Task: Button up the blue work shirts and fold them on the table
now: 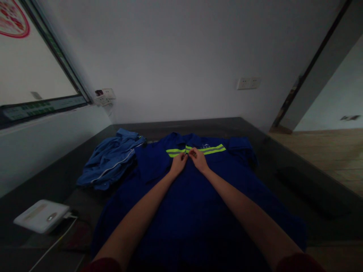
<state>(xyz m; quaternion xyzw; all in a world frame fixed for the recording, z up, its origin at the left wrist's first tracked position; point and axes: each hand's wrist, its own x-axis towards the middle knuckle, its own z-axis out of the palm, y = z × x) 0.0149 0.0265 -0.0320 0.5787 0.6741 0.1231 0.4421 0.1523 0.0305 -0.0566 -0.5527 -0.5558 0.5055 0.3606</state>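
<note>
A dark blue work jacket lies spread out, collar at the far side, with a yellow-green and grey reflective band across its chest. My left hand is closed in a pinch at the front opening, on the left side of the band. Right beside it, my right hand pinches the opposite edge of the jacket front. The fingertips of both hands nearly meet at the centre line. Whatever small fastening lies between them is too small to make out.
A crumpled lighter blue garment with white piping lies to the left on the dark table. Nearer, a white box-shaped device has a cable plugged in. A flat black object rests at the right. Wall sockets are behind.
</note>
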